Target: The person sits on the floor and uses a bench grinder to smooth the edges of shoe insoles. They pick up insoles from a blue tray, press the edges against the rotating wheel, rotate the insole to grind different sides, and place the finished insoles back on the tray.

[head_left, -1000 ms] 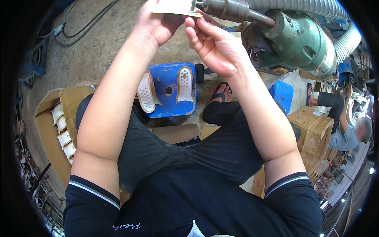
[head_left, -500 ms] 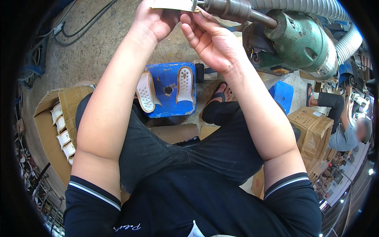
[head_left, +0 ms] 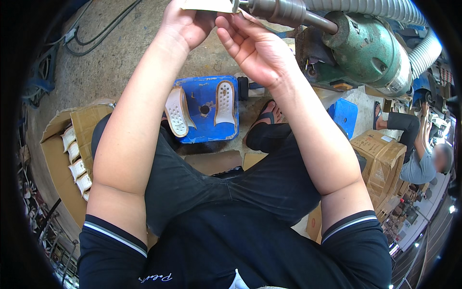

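At the top edge of the picture a white curved piece [head_left: 208,5] with a pale rim is only partly in view. My left hand [head_left: 188,28] grips it from below, most of its fingers hidden behind the piece. My right hand [head_left: 257,52] has its palm turned up and its fingers bent, the tips pinching the right end of the piece. That end meets a small round tool [head_left: 236,6] on the spindle [head_left: 279,10] of a green motor [head_left: 363,53]. Two white, perforated, sole-shaped pieces with brown edges, one left [head_left: 177,113] and one right [head_left: 224,103], lie on a blue stool [head_left: 204,130].
A cardboard box [head_left: 60,168] at the left holds several similar white pieces. Ribbed grey hoses [head_left: 370,6] run behind the motor. On the right are a second blue stool [head_left: 344,115], a taped carton [head_left: 378,159] and a seated person [head_left: 418,164]. Cables [head_left: 103,36] lie on the floor.
Both hands and the white piece have shifted very slightly to the left. The right-hand fingers are a little differently placed; the grip stays.
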Demonstrator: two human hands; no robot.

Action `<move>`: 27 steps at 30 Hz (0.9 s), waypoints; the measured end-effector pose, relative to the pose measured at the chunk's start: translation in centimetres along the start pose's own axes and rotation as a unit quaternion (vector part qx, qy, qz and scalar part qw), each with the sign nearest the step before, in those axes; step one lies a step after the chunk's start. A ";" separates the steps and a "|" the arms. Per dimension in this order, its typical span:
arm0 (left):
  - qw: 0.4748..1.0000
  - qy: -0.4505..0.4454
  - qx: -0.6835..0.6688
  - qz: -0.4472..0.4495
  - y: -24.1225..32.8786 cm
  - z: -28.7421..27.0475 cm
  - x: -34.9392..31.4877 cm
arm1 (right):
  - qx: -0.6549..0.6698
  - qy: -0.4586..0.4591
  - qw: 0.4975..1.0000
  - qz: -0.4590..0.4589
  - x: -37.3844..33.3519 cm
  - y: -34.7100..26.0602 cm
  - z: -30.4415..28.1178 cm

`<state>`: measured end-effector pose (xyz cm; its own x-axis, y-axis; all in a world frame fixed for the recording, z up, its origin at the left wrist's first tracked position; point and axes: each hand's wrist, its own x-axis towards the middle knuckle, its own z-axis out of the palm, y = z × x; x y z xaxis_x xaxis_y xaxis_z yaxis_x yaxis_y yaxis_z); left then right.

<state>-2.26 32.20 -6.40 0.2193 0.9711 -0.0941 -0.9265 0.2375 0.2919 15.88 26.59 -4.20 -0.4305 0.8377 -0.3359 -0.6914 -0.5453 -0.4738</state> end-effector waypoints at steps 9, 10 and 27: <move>1.000 0.017 0.016 0.000 0.1 0.2 -0.2 | -0.005 -0.006 1.000 -0.001 0.0 0.3 0.4; 0.997 0.048 0.065 0.002 0.3 -0.1 -0.2 | -0.007 -0.009 1.000 -0.002 0.0 0.3 0.5; 0.990 0.098 0.101 0.007 -0.3 -1.6 -2.6 | -0.106 0.114 0.987 0.049 -1.8 0.6 -0.4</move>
<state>-3.00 29.55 -7.73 0.1257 0.9560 -0.2652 -0.8448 0.2433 0.4766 16.44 24.69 -4.18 -0.3306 0.7655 -0.5520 -0.5056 -0.6375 -0.5814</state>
